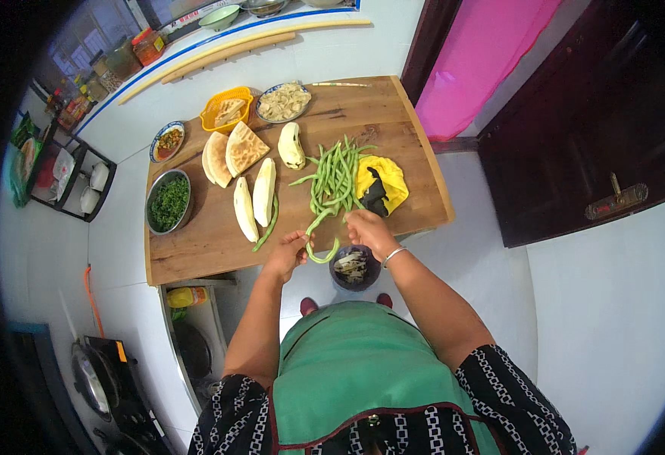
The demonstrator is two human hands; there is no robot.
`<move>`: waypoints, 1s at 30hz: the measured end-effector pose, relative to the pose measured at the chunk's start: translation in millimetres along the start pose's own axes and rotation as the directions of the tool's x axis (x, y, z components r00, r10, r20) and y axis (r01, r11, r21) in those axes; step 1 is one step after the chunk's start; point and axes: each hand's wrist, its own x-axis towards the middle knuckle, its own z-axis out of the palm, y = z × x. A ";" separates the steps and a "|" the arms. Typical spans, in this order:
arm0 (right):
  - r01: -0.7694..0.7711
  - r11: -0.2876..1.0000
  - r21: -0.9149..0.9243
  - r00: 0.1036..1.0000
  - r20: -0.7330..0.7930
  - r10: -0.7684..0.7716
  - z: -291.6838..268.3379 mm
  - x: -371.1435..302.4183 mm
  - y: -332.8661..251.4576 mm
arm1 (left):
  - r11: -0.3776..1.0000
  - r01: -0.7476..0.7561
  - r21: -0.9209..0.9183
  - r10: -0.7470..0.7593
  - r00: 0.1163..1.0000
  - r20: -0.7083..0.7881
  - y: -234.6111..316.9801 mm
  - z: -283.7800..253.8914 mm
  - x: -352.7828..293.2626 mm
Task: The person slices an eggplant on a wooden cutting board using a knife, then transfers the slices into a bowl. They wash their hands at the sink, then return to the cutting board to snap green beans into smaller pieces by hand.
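Observation:
A long, curved green bean hangs in a hook shape at the table's front edge, pinched near one side by the fingers of my left hand. Just right of it, my right hand is closed, fingertips together; whatever they may hold is too small to make out. Beyond both hands lies a pile of green beans, with a yellow and black cloth against its right side. One more bean rests left of the pile, beside two pale peeled vegetables, one of them the left one.
Below my hands stands a dark bin with scraps inside. The wooden table also bears flatbread wedges, a yellow basket, a plate of pale food, a metal bowl of chopped greens, a small bowl and another pale vegetable.

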 end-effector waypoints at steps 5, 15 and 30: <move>0.251 0.791 -0.558 0.966 0.092 -0.242 21.9 -1.5 -9.7 | 0.995 0.082 0.054 -0.088 0.987 0.136 10.8 -17.4 -2.2; 0.230 0.767 -0.599 0.934 0.358 0.000 42.9 -0.1 2.8 | 0.711 -0.319 0.627 0.369 0.928 0.054 7.7 -54.0 43.5; -0.216 0.954 0.210 0.972 0.143 0.188 23.8 -6.5 27.4 | 0.317 -0.291 0.903 0.610 0.791 0.041 44.3 -9.4 105.0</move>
